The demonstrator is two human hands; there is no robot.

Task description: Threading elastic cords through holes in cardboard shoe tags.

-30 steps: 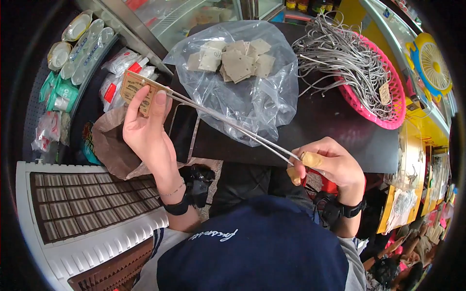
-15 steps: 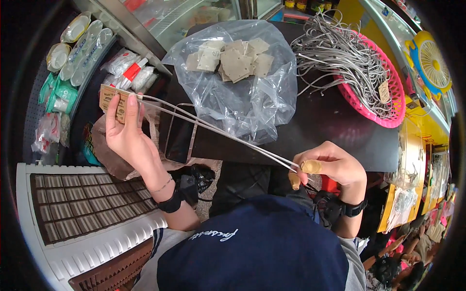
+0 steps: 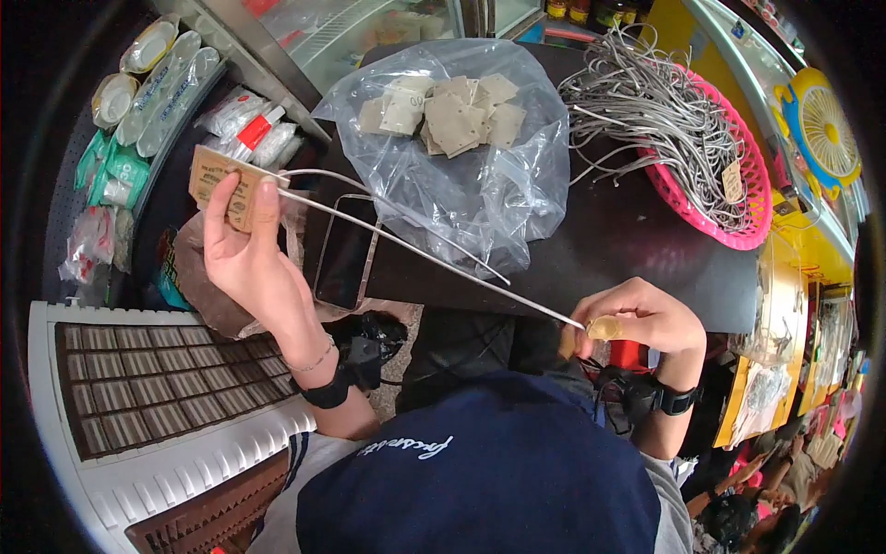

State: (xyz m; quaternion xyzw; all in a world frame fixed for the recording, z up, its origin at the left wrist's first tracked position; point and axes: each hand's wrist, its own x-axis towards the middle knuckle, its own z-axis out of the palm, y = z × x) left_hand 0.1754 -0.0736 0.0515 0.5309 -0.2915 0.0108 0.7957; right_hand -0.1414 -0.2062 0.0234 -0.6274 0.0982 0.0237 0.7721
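At the left, my left hand [image 3: 254, 263] pinches a brown cardboard tag [image 3: 210, 173] between thumb and fingers. A grey cord [image 3: 443, 255] passes through or behind the tag's edge, with two strands running to the right. My right hand [image 3: 653, 319], with tan covers on thumb and a fingertip, grips the end of the longer strand and keeps it straight. The other strand curves and its end hangs loose over the clear plastic bag [image 3: 508, 198]. Several beige cardboard tags [image 3: 455, 123] lie in that bag.
On the dark table [image 3: 637, 268] a pink basket [image 3: 759, 217] holds a tangle of grey cords [image 3: 646, 111], some spilling out. A smartphone [image 3: 344, 263] lies by my left wrist. A white slatted appliance [image 3: 175, 379] and packed shelves [image 3: 166, 138] border the left. A fan [image 3: 821, 129] stands right.
The two strands ran together into my right hand before; now one has slipped out and its end is free. My right hand has shifted slightly right and down.
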